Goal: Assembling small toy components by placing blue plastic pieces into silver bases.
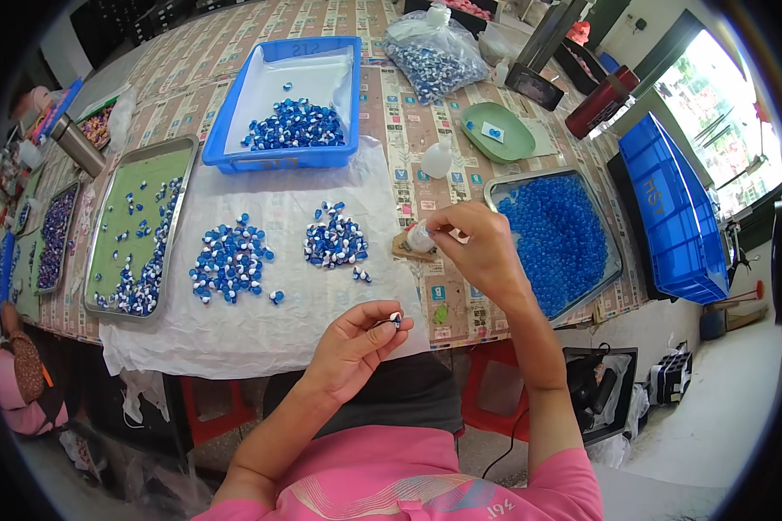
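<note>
My left hand (356, 346) is closed in a pinch on a small white and dark-blue bead (396, 319), just in front of the table edge. My right hand (480, 245) is closed, its fingertips pressed together at the mouth of a small white bottle (420, 237). What those fingertips grip is too small to make out. The bottle leans on a small brown block (403, 247). Left of it, two piles of blue-and-white beads, a larger pile (230, 260) and a smaller pile (335, 241), lie on white paper (291, 326).
A metal tray (615, 276) of blue beads stands at right, near a green dish (521, 139) and a white squeeze bottle (437, 161). Behind the piles are a blue tray (213, 154) and a bead-filled bag (439, 65). A green-lined tray (135, 187) sits left; another person (28, 382) is beyond.
</note>
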The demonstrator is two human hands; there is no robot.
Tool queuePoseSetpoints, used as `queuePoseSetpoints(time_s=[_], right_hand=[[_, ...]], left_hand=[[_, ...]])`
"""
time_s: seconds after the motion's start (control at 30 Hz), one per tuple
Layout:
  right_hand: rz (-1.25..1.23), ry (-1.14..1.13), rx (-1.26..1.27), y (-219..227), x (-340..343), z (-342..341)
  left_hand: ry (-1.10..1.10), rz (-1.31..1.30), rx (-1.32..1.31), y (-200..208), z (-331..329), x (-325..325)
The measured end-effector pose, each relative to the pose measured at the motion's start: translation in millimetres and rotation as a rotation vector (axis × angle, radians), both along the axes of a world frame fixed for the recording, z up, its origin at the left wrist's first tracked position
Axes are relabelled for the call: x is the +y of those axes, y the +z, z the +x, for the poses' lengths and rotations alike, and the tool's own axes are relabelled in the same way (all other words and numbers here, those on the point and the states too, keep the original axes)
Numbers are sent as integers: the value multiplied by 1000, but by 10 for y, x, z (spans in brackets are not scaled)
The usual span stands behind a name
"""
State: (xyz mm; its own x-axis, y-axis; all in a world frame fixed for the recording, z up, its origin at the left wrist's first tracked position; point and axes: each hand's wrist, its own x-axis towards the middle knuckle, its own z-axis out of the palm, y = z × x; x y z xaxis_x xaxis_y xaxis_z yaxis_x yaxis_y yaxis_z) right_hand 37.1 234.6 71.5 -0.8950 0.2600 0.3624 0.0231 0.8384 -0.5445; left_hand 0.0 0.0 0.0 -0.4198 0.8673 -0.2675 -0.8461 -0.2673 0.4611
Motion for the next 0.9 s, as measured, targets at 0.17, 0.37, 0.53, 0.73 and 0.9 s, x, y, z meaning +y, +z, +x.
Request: queuePoseSetpoints(time_s=[0.17, 0.37, 0.53, 0.73, 0.9], right_hand=[[-204, 109, 91, 74, -290, 299], [-392, 201, -29, 186, -662, 624], [-388, 231, 3, 101, -740, 759], [-401, 227, -33, 31, -773, 929], [-408, 234, -46, -239, -498, 1046]], left_hand=[[26, -6, -9, 21, 9, -23], [6, -10, 5, 12, 90, -96], [8, -26, 9, 36, 227, -135], [2, -21, 48, -30, 399, -171], [9, -40, 47, -291, 523, 86]])
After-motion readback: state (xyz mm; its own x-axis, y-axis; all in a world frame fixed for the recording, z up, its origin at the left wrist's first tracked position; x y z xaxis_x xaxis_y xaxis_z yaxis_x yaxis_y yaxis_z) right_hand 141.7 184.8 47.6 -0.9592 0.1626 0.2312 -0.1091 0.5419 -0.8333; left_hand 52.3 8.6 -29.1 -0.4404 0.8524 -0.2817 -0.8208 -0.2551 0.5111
